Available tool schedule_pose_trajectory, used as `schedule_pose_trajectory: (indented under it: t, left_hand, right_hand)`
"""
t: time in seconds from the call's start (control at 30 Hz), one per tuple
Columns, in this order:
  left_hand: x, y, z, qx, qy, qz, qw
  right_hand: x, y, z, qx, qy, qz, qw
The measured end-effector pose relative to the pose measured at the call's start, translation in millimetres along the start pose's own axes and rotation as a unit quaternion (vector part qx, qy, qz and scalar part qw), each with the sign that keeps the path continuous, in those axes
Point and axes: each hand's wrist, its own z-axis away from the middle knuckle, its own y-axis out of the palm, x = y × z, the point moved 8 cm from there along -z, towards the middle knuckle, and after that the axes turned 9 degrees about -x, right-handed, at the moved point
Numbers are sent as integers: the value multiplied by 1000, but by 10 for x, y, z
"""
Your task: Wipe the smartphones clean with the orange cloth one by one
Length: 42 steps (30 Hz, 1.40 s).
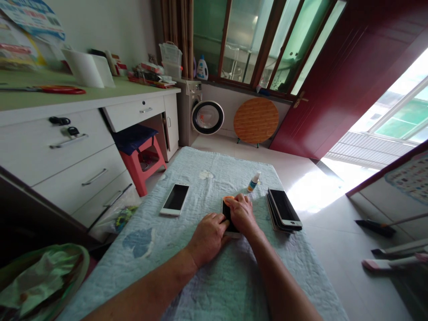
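Observation:
A dark-screened phone (228, 214) lies on the pale blue quilted cloth (214, 267) in front of me. My left hand (207, 237) rests on its left edge, fingers curled against it. My right hand (241, 213) lies flat over the phone, pressing an orange cloth (228, 199) onto its upper end. A white phone (175, 199) lies apart to the left. A stack of several phones (283, 209) lies to the right. A small white bottle with a blue cap (254, 182) stands just beyond my right hand.
White desk drawers (67, 151) and a red stool (142, 158) stand on the left. A green bag (40, 276) sits at the lower left. A washing machine (203, 116), a round wooden tabletop (256, 120) and a red door (341, 80) are beyond.

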Motion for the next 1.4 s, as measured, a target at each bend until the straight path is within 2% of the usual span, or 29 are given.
schedule_pose_trajectory:
  t: [0.1,0.23,0.47,0.6,1.03,1.4]
  left_hand:
    - [-14,-15,-4,-4,0,-3,1000]
    - [-17,-31,-10,-9,-3,-13,1000]
    - [-25,-39,-9,2,-4,-20,1000]
    - [-30,-39,-13,3,1,-18,1000]
    - [-20,-41,-7,1,-7,-18,1000]
    - [-23,-31,0,0,-10,-16,1000]
  right_hand:
    - [82,19,2,1,-19,-5,1000]
    - [93,-25,5,0,-10,16,1000]
    - [-107,-167,19,-14,52,75,996]
    - [-153,-170,27,-23,67,81,994]
    - [103,29,9,-6,-26,-1,1000]
    - [-151,-140,12,-17,47,78,996]
